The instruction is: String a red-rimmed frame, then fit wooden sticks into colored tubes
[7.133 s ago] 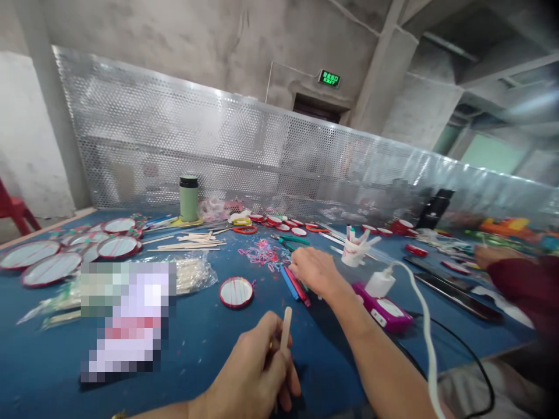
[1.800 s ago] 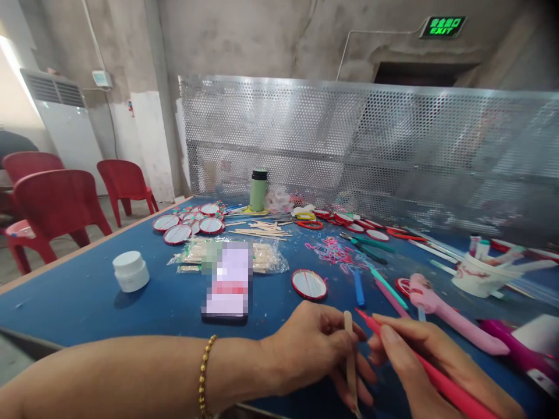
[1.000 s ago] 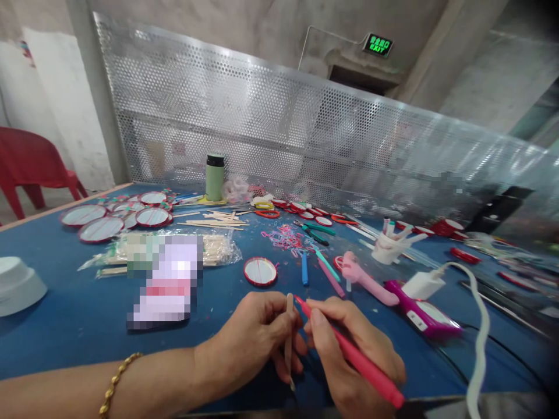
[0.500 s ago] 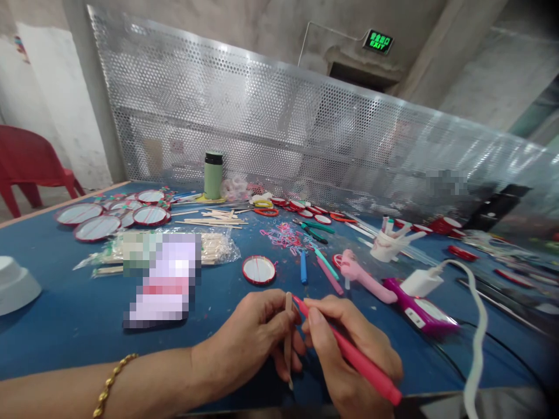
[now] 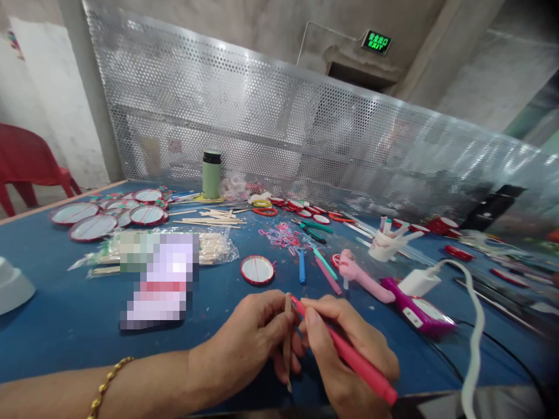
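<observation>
A wooden stick (image 5: 287, 343) is pinched near-upright in the left hand (image 5: 253, 343), low over the blue table (image 5: 65, 337), while a red pen (image 5: 349, 358) is gripped by the closed right hand (image 5: 349, 361), its tip slanted up-left against the stick's top.

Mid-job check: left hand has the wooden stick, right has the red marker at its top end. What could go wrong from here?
The left hand pinches the thin wooden stick upright, so pressure from the red marker in the right hand could twist it or mark the fingers. Both hands work at the blue table's near edge, so a dropped stick may fall off.
</observation>
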Demonstrator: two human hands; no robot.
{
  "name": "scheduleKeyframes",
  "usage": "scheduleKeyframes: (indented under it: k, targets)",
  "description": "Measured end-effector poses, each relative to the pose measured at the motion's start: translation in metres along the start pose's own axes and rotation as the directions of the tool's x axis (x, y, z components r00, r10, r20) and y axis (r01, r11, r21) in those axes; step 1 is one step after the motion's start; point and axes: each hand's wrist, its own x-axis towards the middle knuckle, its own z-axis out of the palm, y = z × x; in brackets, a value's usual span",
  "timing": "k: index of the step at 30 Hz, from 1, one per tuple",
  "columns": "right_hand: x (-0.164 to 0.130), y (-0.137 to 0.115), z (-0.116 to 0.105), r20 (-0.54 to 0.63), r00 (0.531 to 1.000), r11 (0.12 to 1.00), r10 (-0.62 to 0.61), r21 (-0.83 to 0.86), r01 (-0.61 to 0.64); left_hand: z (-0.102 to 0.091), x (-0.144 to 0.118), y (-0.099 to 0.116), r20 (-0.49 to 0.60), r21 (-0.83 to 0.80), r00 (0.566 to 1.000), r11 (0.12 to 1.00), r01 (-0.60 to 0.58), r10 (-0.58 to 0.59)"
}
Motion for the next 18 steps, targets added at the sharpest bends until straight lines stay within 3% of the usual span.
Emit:
scheduleKeyframes:
  k: [18]
  targets:
    - [0.0007,0.0,-0.0003,0.018,0.999,1.0,0.03,-0.001,-0.029,0.0005,-0.0007,0.0002,-0.012,0.012,1.0,1.0,-0.003,0.003]
